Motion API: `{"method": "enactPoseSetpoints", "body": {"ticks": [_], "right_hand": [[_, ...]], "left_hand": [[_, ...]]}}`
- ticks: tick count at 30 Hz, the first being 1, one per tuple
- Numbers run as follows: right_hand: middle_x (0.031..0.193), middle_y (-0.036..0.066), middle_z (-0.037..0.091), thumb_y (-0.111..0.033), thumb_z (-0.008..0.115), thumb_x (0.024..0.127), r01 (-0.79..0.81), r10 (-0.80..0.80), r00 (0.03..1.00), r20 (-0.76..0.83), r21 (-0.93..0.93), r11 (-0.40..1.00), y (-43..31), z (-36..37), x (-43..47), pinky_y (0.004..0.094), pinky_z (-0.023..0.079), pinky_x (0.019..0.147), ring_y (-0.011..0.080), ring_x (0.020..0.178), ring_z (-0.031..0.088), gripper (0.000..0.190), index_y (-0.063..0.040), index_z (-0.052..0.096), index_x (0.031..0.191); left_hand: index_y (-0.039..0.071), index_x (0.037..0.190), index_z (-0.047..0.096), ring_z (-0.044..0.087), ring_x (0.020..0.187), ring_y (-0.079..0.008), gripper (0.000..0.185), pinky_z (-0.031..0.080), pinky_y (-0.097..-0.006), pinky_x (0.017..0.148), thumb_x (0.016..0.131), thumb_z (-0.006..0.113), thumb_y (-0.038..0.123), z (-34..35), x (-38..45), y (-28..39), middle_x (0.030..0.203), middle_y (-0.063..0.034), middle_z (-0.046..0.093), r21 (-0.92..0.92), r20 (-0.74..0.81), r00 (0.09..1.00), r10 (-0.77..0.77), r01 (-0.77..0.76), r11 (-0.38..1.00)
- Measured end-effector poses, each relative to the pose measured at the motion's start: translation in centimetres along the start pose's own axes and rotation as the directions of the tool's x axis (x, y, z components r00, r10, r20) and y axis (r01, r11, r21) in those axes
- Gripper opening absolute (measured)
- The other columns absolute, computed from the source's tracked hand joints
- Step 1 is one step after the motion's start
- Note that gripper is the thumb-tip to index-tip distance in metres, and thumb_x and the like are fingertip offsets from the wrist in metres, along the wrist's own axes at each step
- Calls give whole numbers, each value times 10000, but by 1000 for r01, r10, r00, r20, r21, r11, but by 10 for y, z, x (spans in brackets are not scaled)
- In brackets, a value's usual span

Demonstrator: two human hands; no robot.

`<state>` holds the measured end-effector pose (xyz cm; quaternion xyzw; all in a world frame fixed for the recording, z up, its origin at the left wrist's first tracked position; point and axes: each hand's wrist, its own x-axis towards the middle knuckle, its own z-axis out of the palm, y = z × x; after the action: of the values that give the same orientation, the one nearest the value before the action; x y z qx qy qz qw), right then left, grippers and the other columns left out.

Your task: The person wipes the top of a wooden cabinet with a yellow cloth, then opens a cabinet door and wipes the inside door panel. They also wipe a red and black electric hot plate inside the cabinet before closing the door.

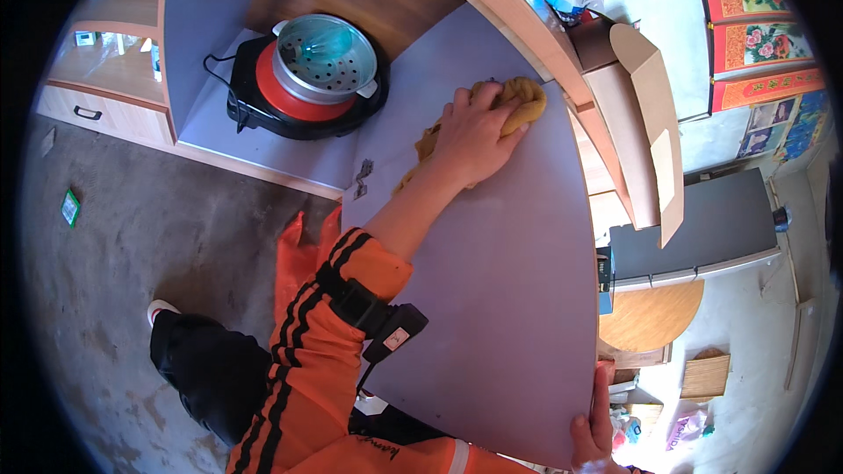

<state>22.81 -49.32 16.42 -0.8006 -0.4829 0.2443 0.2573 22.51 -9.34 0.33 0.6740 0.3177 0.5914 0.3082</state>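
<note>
My left hand (475, 135), back of the hand up and fingers spread over the bundle, presses a mustard-yellow cloth (523, 99) onto the pale grey-lilac inner face of a cabinet door (500, 289). Part of the cloth trails out below that hand and forearm. At the lower right, my right hand (593, 424) grips the door's outer edge, with the thumb on the inner face and the fingers partly hidden round the edge. A metal hinge (362, 179) shows left of the cloth. Strapped over my orange left sleeve is a black device (395, 332).
In the open compartment, an aluminium steamer pot (325, 59) sits on a red and black electric cooker (303, 115) with a cord. A cardboard box (622, 118) stands upper right. Red plastic (296, 263) lies beside the door; a green-edged packet (70, 208) is on the floor.
</note>
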Motion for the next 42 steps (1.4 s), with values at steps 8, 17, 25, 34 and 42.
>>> {"method": "enactPoseSetpoints", "body": {"ticks": [8,17,25,34,42], "right_hand": [[1619,186,195,-181,437,1038,62,-62,998,-4,-13,998,9,-1,5,348,112,1199,262,1493,170,660,52,109,1561],[1611,195,217,-180,438,1031,93,-92,996,14,-219,971,1,-7,5,353,148,1188,280,1472,217,663,41,113,1566],[1615,191,210,-233,482,1030,-56,54,996,-77,-16,998,7,-2,0,378,180,1183,278,1447,264,731,-1,62,1582],[1630,200,156,-234,460,1041,-28,27,997,-67,-17,999,12,-5,0,406,137,1196,297,1481,196,724,9,40,1578],[1639,199,111,-246,470,1034,-49,43,995,-85,-72,996,17,-10,-2,420,122,1204,310,1499,144,747,21,28,1574]], "left_hand": [[120,1201,652,444,1100,-345,407,397,-465,978,811,735,201,-8,-52,56,1320,-71,474,-150,-105,943,315,-328,933],[86,1253,604,442,1080,-380,421,406,-467,989,866,697,221,7,-34,19,1329,-108,472,-128,-99,995,11,-23,992],[85,1276,588,432,1131,-397,430,395,-479,1002,895,671,267,16,-151,-24,1345,-130,460,-109,-44,995,-95,90,990],[118,1333,570,434,1224,-408,448,356,-511,1026,938,604,326,24,-374,-119,1363,-162,471,-41,70,681,-729,732,680],[142,1318,601,441,1220,-381,432,360,-477,1033,924,626,316,40,-259,-143,1337,-145,506,-142,-48,816,-576,565,813]]}}
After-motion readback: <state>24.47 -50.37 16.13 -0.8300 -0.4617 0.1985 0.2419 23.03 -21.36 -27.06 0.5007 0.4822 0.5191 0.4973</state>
